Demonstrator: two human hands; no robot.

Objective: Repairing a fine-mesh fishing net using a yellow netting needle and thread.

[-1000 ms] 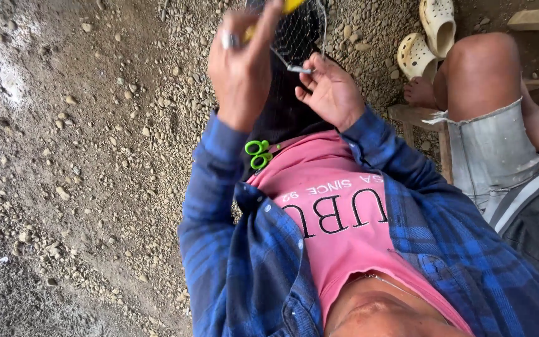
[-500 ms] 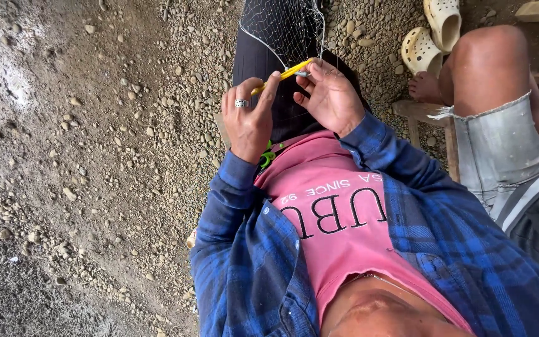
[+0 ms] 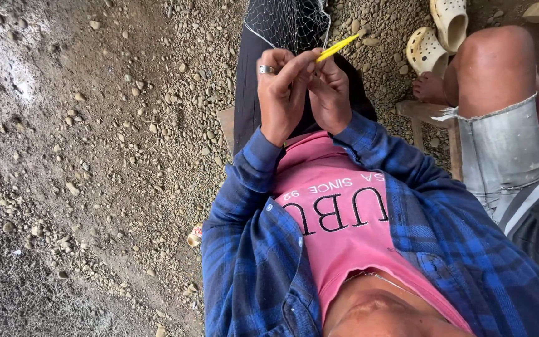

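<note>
while pinching a yellow netting needle (image 3: 338,47), left hand (image 3: 285,93); right hand (image 3: 330,93) grip on mesh net (image 3: 288,25), unclear.

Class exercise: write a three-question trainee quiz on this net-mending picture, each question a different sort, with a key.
1. True or false: the left hand wears a ring.
2. Which colour is the needle-like tool pinched between the hands? A red, B yellow, C green.
3. Fill in: beyond the right hand, the fine net lies over a dark ____.

Key: 1 true. 2 B. 3 cloth.
</note>
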